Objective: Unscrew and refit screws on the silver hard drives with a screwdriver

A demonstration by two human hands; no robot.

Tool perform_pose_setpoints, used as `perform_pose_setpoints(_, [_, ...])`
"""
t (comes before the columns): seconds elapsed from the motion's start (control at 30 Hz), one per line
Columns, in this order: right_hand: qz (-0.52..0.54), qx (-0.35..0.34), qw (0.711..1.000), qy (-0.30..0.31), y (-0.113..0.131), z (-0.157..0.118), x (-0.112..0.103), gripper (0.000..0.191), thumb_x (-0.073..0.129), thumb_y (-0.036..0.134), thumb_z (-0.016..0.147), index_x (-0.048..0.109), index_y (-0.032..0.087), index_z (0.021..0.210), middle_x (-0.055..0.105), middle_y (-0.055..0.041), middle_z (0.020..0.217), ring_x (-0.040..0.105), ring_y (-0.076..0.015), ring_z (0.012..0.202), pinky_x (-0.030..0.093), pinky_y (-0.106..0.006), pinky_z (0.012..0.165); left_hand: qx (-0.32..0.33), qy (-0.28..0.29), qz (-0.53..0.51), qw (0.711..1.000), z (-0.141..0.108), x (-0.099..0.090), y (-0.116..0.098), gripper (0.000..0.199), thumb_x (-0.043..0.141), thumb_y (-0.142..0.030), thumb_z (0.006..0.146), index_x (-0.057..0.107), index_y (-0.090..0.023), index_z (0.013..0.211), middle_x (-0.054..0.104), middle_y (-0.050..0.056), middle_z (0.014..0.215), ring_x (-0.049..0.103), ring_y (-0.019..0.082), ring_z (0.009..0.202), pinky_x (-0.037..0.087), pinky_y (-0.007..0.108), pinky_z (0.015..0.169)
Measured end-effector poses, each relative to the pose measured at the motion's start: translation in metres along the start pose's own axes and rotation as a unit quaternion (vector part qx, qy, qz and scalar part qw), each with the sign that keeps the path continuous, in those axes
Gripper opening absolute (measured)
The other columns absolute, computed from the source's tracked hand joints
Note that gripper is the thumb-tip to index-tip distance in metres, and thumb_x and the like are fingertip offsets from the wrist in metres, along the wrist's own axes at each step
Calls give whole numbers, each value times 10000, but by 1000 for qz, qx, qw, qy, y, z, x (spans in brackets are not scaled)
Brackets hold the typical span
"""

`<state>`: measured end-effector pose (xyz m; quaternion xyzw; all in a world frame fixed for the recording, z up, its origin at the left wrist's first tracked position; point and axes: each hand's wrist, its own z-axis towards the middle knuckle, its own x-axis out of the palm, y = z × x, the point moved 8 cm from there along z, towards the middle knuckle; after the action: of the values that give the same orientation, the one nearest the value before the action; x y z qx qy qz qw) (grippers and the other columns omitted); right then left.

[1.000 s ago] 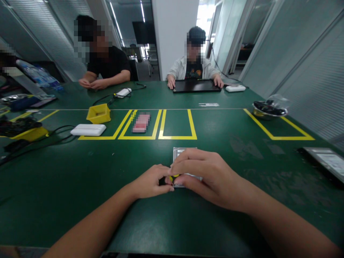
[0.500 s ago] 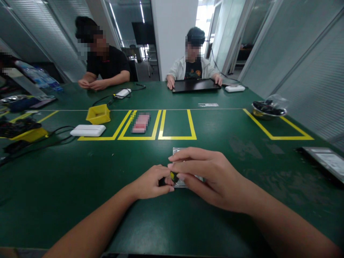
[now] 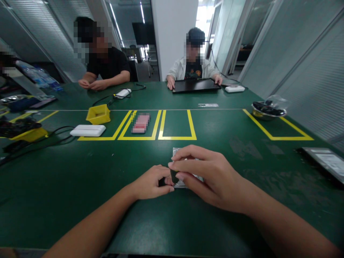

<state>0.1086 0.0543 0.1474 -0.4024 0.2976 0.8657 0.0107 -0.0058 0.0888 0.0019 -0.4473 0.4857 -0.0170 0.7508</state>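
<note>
Bench (image 3: 94, 172) in the head view is green, and near its middle lies a flat silver device (image 3: 176, 151), partly hidden under the right hand (image 3: 211, 175) of the person. The grip of this hand is almost closed: thumb and fingertips pinch a small dark object (image 3: 174, 177) above the left part of the device. The left hand (image 3: 152, 183) is just at the device's left edge, with thumb and forefinger a little apart; whether its grip has hold of something, I cannot tell. Beyond the hands, yellow tape (image 3: 177, 138) marks rectangles, and a pink item (image 3: 141, 123), blurred, lies inside one. More to the left are a yellow box (image 3: 98, 114) and a white block (image 3: 88, 130). At the right, a metal bowl (image 3: 264, 116) carries dark things. Across the bench, a co-worker in a pale jacket has both hands on a black panel (image 3: 197, 86).
</note>
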Motion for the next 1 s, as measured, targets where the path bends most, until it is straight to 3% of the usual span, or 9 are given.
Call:
perform_pose_setpoints(0.1, [-8,10,1000,12,-1,0,2,208,489,202,968,669,139,1049,619,-101,1041,578,-169,962,509,-313,833,-2,-1,1,1000,0,0,0,224,648,-337,839,648,-182,1001,705,35,894,650,216,935,496,349,889])
perform_pose_setpoints(0.33, [4,-20,1000,-18,4,-1,-1,245,479,130,947,643,103,1126,643,-124,1142,584,-171,1075,494,-314,947,-6,5,0,1000,-1,0,1,244,646,-338,845,639,-172,1023,701,36,897,648,215,943,490,347,896])
perform_pose_setpoints(0.53, [-32,13,999,-6,-2,-1,1,223,507,241,975,661,152,1109,611,-90,1008,572,-168,930,508,-305,798,-9,7,11,1000,-1,1,2,223,645,-346,846,647,-182,997,700,19,851,649,206,912,486,350,908])
perform_pose_setpoints(0.73, [-19,9,1000,-9,-3,-1,2,210,496,222,978,675,138,1048,596,-80,960,549,-155,879,490,-290,758,-12,-2,23,1000,-1,1,3,206,655,-356,837,664,-181,945,702,23,844,646,206,890,486,354,894])
perform_pose_setpoints(1.0, [9,-1,1000,19,1,-1,3,254,460,128,961,656,147,1122,631,-107,1097,576,-168,1008,504,-327,884,-24,7,44,999,-2,1,2,211,629,-370,855,683,-173,910,702,36,870,645,218,900,497,356,870])
